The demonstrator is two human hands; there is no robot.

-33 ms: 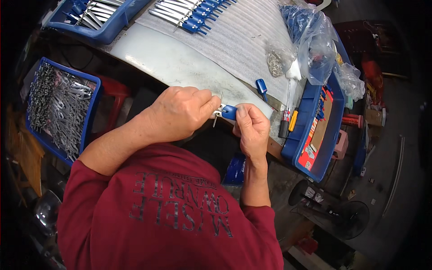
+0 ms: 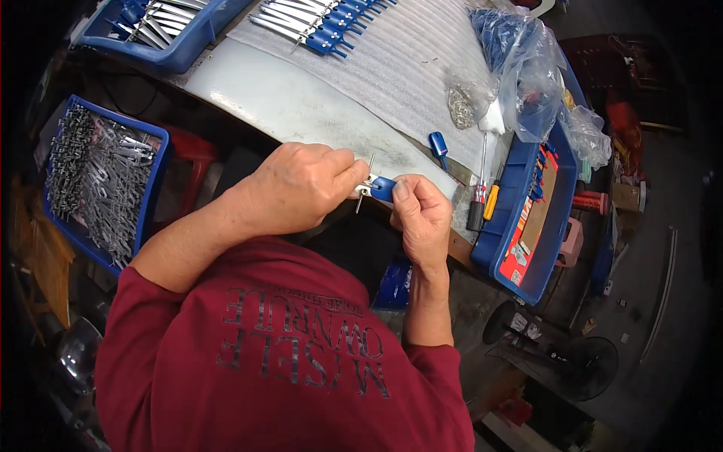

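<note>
My left hand pinches a small metal part with thin prongs at the front edge of the workbench. My right hand grips a small blue plastic handle that meets the metal part. Both hands are close together, fingertips almost touching. A loose blue handle lies on the bench just beyond my right hand. A row of blue-handled metal tools lies on a white foam sheet at the far side.
A blue tray of metal parts stands at my left, over a red stool. Another blue tray sits at the far left. A blue bin with screwdrivers is at the right, behind plastic bags. A fan stands on the floor.
</note>
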